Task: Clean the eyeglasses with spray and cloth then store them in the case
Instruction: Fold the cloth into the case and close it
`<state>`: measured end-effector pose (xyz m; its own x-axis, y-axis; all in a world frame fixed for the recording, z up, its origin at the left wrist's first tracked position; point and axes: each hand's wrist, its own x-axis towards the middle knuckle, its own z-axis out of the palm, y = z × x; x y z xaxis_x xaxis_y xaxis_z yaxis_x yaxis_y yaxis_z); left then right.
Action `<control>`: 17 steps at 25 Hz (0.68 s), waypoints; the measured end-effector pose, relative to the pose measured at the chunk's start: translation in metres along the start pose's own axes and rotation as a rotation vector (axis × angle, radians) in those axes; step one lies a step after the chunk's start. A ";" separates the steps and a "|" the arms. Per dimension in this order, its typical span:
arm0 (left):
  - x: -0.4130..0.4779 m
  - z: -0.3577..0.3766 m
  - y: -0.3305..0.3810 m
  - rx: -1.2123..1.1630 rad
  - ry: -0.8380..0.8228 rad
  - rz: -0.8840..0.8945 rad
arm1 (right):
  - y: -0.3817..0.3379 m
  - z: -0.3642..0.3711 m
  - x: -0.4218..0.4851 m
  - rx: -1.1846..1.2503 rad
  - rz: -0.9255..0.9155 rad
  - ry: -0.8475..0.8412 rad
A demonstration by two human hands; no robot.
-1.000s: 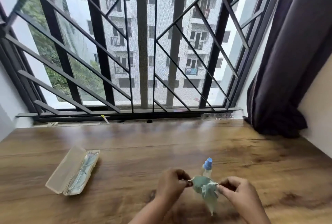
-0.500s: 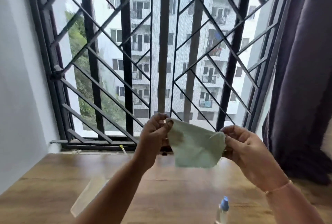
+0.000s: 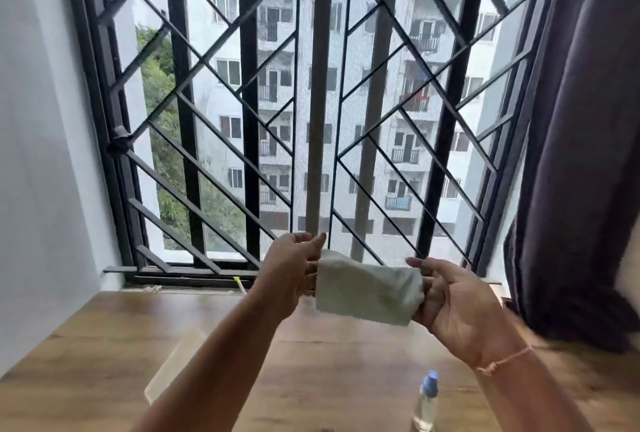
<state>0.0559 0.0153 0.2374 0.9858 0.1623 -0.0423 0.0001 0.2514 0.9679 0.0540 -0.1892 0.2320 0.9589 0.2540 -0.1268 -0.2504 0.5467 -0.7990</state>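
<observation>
- Holding a pale cloth [image 3: 367, 289] taut in the air above the tabletop [image 3: 332, 359], the left grip [image 3: 291, 272] pinches its left edge and the right grip [image 3: 457, 300] clasps its right edge.
- Spray bottle [image 3: 426, 404] stands upright near the tabletop's front edge, well below the cloth.
- Clear case [image 3: 173, 372] lies partly hidden behind the left forearm.

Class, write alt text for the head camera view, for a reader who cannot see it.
The left hand and right hand hold a pale green cloth stretched between them above a wooden table, before a barred window. A blue-capped spray bottle stands on the table near the right forearm.
</observation>
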 end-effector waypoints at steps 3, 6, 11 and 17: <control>-0.002 -0.010 -0.014 -0.060 -0.042 -0.052 | 0.016 -0.014 -0.001 -0.118 -0.082 0.073; -0.006 -0.016 -0.029 0.071 -0.007 0.013 | 0.038 -0.025 0.000 -0.319 -0.198 0.199; -0.012 -0.022 -0.040 0.457 0.060 0.209 | 0.056 -0.031 -0.002 -0.635 -0.410 0.310; -0.018 -0.017 -0.042 0.635 0.078 0.378 | 0.056 -0.033 -0.006 -0.800 -0.569 0.324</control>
<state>0.0354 0.0177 0.1934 0.9231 0.2016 0.3276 -0.2167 -0.4311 0.8759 0.0380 -0.1862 0.1686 0.9272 -0.1683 0.3345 0.2998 -0.2015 -0.9325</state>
